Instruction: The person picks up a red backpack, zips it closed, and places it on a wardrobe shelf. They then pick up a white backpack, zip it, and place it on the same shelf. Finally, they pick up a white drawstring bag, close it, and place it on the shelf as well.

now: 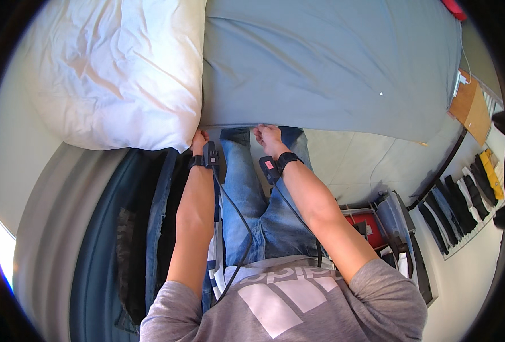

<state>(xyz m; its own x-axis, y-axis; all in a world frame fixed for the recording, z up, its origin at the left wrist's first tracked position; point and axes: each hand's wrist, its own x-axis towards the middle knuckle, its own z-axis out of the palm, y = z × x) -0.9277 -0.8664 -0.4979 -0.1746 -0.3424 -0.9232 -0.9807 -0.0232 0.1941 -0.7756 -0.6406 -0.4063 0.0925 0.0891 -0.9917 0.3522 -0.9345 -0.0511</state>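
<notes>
A grey bed sheet (321, 62) with soft creases covers the bed, and its near edge runs across in front of me. My right hand (268, 137) is closed on that edge, fingers curled at the hem. Beside the pillow's near corner, my left hand (199, 141) is closed at the left part of the same edge; its fingertips are partly hidden. The white, wrinkled pillow (121, 68) lies on the left of the bed. Each wrist wears a black strap with a small black device and a cable.
Dark trousers and jeans (160, 211) hang at my left, beside a grey ribbed curtain (64, 222). At the right, a rack of folded clothes (460, 196) stands near a red box (366, 228) and a clear plastic bin (394, 214). A brown board (473, 111) leans by the bed's right end.
</notes>
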